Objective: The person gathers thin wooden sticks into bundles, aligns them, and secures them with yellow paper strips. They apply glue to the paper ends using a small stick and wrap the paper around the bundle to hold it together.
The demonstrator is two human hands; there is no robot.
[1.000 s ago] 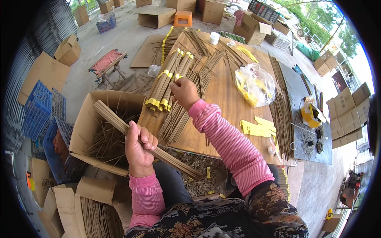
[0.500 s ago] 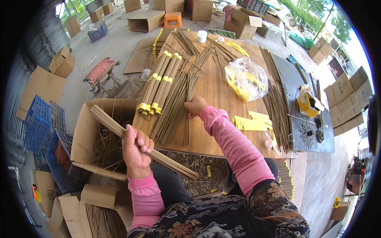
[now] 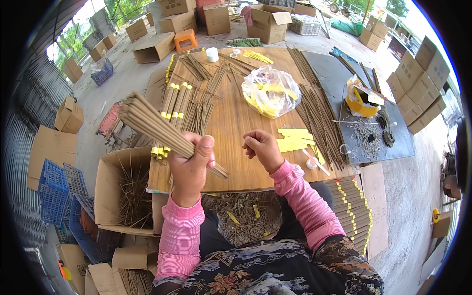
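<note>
My left hand (image 3: 189,169) is closed around a thick bundle of thin brown sticks (image 3: 152,123), raised and tilted over the near left part of the wooden table (image 3: 236,172). The bundle's fanned end points up and to the left. To its right, my right hand (image 3: 264,149) hovers above the wood with fingers curled in; no stick shows in it. Loose brown sticks (image 3: 200,115) lie behind my left hand. Beside them are several finished bundles (image 3: 170,109) with yellow bands, partly hidden by the held sticks. Yellow paper strips (image 3: 293,141) lie right of my right hand.
A clear plastic bag (image 3: 270,93) with yellow strips sits mid-table. More sticks (image 3: 319,123) line its right side, near a dark board (image 3: 339,78) with a yellow container (image 3: 362,103). A cardboard box (image 3: 104,191) of sticks stands at the table's left.
My right hand has left the loose sticks and drawn back to the right. My left hand has risen, tilting the bundle more steeply. The whole view has swung somewhat.
</note>
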